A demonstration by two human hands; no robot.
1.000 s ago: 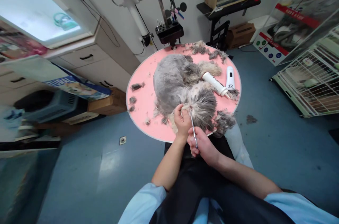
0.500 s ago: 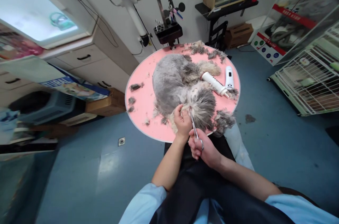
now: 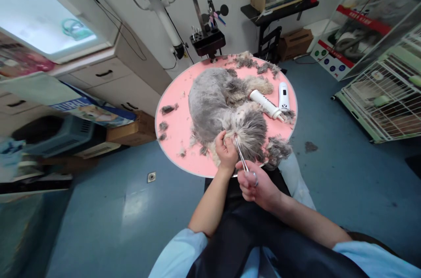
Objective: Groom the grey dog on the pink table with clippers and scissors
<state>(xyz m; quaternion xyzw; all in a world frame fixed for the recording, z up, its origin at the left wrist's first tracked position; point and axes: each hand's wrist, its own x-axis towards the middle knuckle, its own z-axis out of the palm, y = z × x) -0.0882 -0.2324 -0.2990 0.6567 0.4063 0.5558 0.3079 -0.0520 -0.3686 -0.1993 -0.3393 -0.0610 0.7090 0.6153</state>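
A grey, close-clipped dog point(image 3: 210, 102) lies curled on the round pink table point(image 3: 174, 146), its shaggy head towards me. My left hand point(image 3: 226, 151) is closed at the side of the head, fingers pinching what looks like the dog's ear; the hand covers part of it. In my right hand point(image 3: 258, 185) are slim metal hemostat forceps point(image 3: 242, 158), held by their ring handles. Their tip touches the pinkish spot at the ear. A white nozzle bottle point(image 3: 265, 105) lies beside the dog, next to a white hair clipper point(image 3: 283, 97).
Tufts of cut hair point(image 3: 279, 148) lie around the table's rim. A black tool holder point(image 3: 208, 42) on a metal post stands at the far edge, near a white dryer arm point(image 3: 166, 21). A wire cage point(image 3: 388, 94) is on the right, cardboard box point(image 3: 131, 129) on the left.
My right hand has shifted slightly right and down, turning the forceps a little, with the tip still at the ear. The left hand and the dog hold nearly the same place.
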